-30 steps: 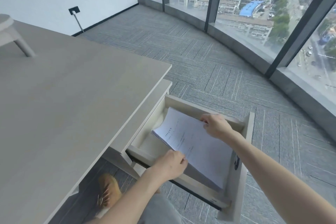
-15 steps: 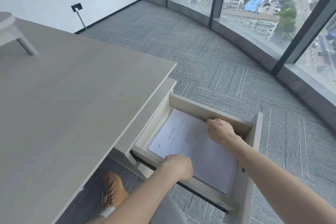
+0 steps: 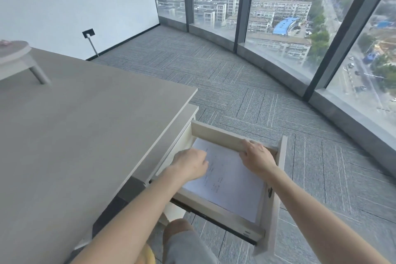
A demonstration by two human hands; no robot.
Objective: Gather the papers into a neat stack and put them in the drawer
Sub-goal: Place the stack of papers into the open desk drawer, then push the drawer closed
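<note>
The white printed papers (image 3: pixel 231 184) lie flat as one stack on the bottom of the open pale wooden drawer (image 3: pixel 216 135), which is pulled out from under the desk. My left hand (image 3: pixel 189 164) is over the stack's left part, with its fingers curled down onto the top sheet; whether it grips the sheets is hidden. My right hand (image 3: pixel 256 156) is at the drawer's far wall near the front corner, thumb on the rim and fingers curled against the wall.
The grey desk top (image 3: pixel 75 135) fills the left, with a small round stand (image 3: pixel 15 53) at its far corner. The drawer front (image 3: pixel 276 199) sticks out over the carpet. My knee (image 3: pixel 182 242) is just below the drawer. Floor-to-ceiling windows curve along the right.
The stack went from tilted and held at both edges to lying flat in the drawer. My left hand moved from the near edge onto the stack's left part; my right hand shifted to the drawer wall.
</note>
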